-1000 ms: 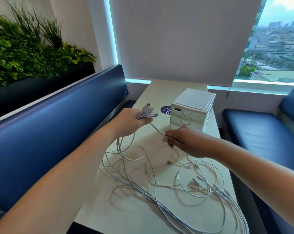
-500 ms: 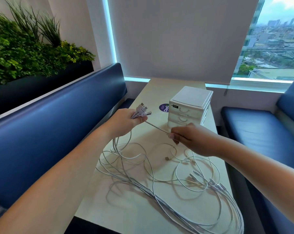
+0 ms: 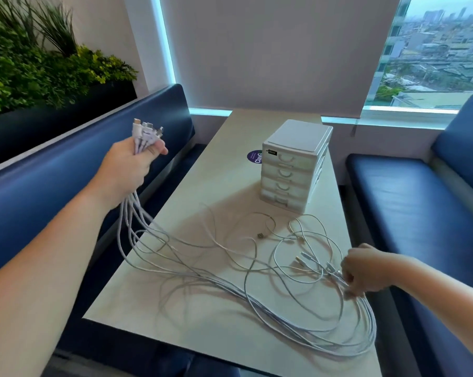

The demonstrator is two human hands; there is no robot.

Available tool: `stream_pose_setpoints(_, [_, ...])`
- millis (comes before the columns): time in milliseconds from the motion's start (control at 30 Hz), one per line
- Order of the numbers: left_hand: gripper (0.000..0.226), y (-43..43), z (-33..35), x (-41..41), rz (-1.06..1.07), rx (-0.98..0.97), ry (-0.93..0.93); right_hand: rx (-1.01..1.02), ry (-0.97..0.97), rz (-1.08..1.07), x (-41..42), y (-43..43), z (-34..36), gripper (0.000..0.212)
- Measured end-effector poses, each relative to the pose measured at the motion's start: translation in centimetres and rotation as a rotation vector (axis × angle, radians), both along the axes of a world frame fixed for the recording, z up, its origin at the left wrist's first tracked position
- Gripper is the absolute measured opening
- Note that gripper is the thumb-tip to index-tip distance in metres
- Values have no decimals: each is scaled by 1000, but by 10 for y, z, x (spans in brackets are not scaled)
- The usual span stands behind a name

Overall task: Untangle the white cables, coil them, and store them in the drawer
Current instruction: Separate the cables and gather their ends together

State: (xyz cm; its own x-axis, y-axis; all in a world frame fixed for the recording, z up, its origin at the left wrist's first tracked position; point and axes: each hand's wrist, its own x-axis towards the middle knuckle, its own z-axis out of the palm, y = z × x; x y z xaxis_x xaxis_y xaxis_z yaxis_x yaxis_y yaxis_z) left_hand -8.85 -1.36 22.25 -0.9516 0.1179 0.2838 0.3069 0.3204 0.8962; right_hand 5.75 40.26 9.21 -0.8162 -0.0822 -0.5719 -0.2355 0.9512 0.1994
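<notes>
**Cable sorting: both ends of the bundle in hand**

The long white charging cables (image 3: 246, 297) are lying in loose, overlapping loops across the near half of the pale rectangular worktop (image 3: 224, 186). One end of the bundle is rising off the left edge, and a wide bend is curving round near the right front corner.

The left hand (image 3: 129, 170) is holding that raised end out over the left edge of the worktop. Its grip is closed tight round several strands, and the cluster of white and metal plugs (image 3: 146, 130) is sticking up above the fist.

The right hand (image 3: 363, 270) is sitting low at the right edge. Its fingers are curled and its grip is pinching strands close to a second group of plugs; the blur is hiding how many.

One loose metal-tipped plug (image 3: 260, 235) is resting on the worktop between the two hands, apart from both.

The small white plastic drawer cabinet (image 3: 295, 164) is standing upright beyond the cables, and every drawer is showing shut. A round purple sticker (image 3: 254, 156) is lying just to its left, partly covered by it.

Dark blue padded benches are flanking the worktop on the left (image 3: 53, 186) and right (image 3: 409, 200). Green plants (image 3: 39, 72) are filling a dark planter behind the left bench. A grey roller blind (image 3: 279, 50) is covering most of the window; city rooftops (image 3: 433, 55) are showing at the right.
</notes>
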Motion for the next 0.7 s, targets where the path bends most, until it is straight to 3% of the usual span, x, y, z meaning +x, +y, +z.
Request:
stream_pose_setpoints(100, [27, -13, 10, -2, 71, 42, 31, 94, -11, 27, 12, 8, -21, 37])
stream_pose_setpoints(200, [24, -18, 14, -2, 97, 79, 35, 32, 49, 1, 13, 7, -33, 42])
stream_pose_setpoints(467, [24, 0, 13, 10, 27, 107, 34, -650, 437, 23, -38, -91, -24, 26])
stream_pose_setpoints(533, [24, 4, 15, 13, 18, 119, 35, -792, 454, 23, -49, -130, -18, 35])
stream_pose_setpoints(700, [25, 12, 24, 21, 13, 190, 28, -990, 466, 113, -79, -204, -13, 99])
